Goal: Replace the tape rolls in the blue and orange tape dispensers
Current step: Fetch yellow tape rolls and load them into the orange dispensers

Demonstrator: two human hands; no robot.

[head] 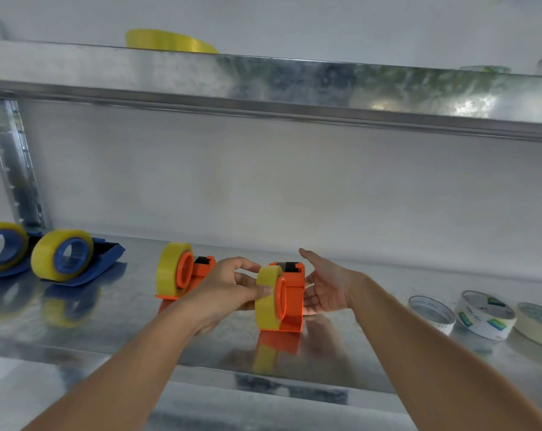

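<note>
Galvanized metal shelf (77, 325) fills the frame; at its center stands an orange tape dispenser (290, 301) carrying a yellow tape roll (267, 301). Left hand (229, 290) has its fingers (257, 290) pinched on that roll, while right hand (324, 284) is spread open beside the dispenser's right side.

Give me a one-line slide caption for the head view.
Left hand grips yellow tape roll on the nearer orange plastic dispenser; open right hand flanks it.
</note>
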